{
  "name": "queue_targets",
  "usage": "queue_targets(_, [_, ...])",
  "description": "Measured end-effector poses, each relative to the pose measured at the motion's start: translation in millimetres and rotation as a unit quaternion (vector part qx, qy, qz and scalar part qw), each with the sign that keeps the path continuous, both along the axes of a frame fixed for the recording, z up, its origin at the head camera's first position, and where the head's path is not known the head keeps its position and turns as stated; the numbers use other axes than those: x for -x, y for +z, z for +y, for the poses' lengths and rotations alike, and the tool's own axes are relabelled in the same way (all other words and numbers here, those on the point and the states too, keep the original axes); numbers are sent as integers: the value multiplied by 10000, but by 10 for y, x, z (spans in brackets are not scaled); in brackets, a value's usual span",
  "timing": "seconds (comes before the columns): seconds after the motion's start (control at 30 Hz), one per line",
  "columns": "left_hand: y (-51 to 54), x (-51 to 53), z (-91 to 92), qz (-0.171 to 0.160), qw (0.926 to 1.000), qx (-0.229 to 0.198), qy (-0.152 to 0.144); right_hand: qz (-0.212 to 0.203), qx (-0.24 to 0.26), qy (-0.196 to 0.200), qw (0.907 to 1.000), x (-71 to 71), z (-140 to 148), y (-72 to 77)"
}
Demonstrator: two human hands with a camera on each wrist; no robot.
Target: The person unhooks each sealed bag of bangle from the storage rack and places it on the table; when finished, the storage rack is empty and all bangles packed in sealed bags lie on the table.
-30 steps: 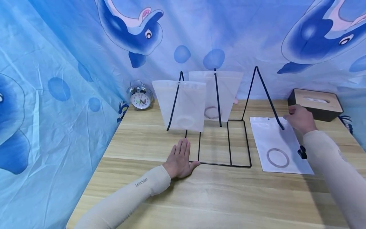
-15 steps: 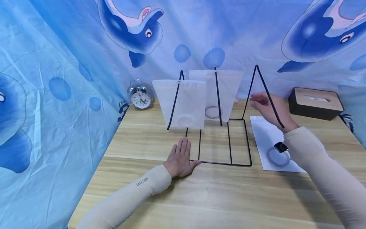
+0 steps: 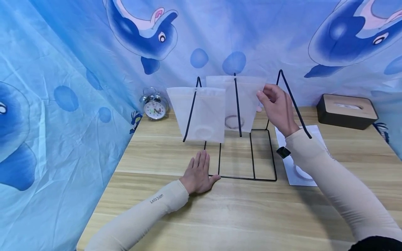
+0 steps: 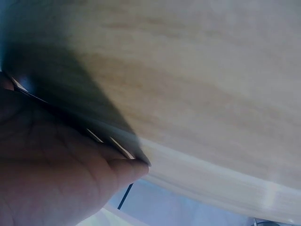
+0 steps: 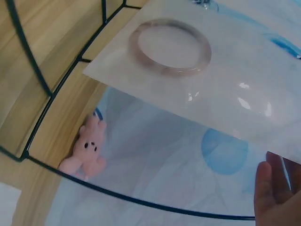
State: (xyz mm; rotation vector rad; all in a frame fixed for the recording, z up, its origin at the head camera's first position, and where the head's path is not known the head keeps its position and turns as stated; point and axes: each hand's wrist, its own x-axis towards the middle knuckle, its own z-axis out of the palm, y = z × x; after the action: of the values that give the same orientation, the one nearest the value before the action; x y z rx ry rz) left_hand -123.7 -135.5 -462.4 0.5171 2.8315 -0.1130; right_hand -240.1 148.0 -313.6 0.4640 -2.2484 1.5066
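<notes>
Your left hand (image 3: 199,176) is resting palm-down on the wooden surface (image 3: 251,212), its fingers lying straight and gripping nothing, the thumb reaching out at the near bar of the black wire rack (image 3: 245,178). To the right of the rack, a white flat-lying bag (image 3: 292,176) is resting on the surface, partly hidden beneath your right forearm. A frosted front bag (image 3: 208,113) is hanging from the rack's left arm. Just behind it and to the right, the middle bag (image 3: 246,101) is hanging from the central arm, a pinkish ring (image 5: 176,70) showing inside. Your right hand (image 3: 279,106) is holding that bag's right edge near the top, thumb and curled fingers closing around it. Farther back, a pink plush toy (image 5: 88,148) is sitting behind the rack, a tissue box (image 3: 347,111) is standing at right, an alarm clock (image 3: 154,108) is standing at left, and a blue dolphin-print curtain (image 3: 213,21) is hanging behind everything.
</notes>
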Motion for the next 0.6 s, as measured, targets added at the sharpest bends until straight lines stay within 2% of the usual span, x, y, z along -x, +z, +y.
queue_targets(0.1, [13,-13,17,-43,10000,-58,35,115,177,-145,9997,-12,-27,-2])
queue_targets(0.33, [-57,20,-2,-106,9999,-46,118,-112,481,-27,9988,-91,7,37])
queue_targets(0.5, [-60,31,-8,-139,9997,-101,152,99,601,-225,9979,-206,37,20])
queue_targets(0.6, [-57,29,-3,-155,9996,-132,177,180,656,-210,9975,-261,47,-7])
